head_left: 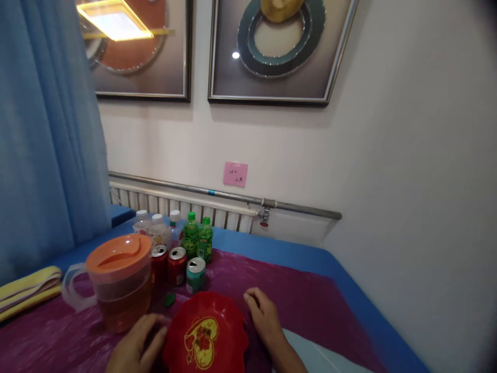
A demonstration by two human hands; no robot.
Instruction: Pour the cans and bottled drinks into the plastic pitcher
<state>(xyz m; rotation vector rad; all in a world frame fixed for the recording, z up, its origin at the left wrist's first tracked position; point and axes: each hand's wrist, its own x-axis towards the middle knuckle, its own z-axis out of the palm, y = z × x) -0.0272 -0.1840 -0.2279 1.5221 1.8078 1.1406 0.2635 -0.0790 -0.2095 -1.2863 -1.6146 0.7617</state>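
Observation:
A red dish (pixel 232 339) with a wavy rim and a yellow printed design lies in front of me. My left hand (pixel 137 344) rests by its left rim, thumb and fingers apart, holding nothing I can see. On the other side, my right hand (pixel 266 318) lies on the purple cover close to the rim, fingers curled in with nothing visible in them. Behind my left hand stands a clear pitcher (pixel 125 298) with an orange lid and amber liquid inside. A small green cap (pixel 169 299) lies between the pitcher and the dish.
Beyond the dish stand a teal can (pixel 195 277), red cans (pixel 177 267), green bottles (pixel 205 241) and white-capped bottles (pixel 161 233). Folded yellow cloth (pixel 31 290) lies at far left. A purple sheet (pixel 306 295) covers the blue table. A radiator (pixel 233 221) runs along the wall.

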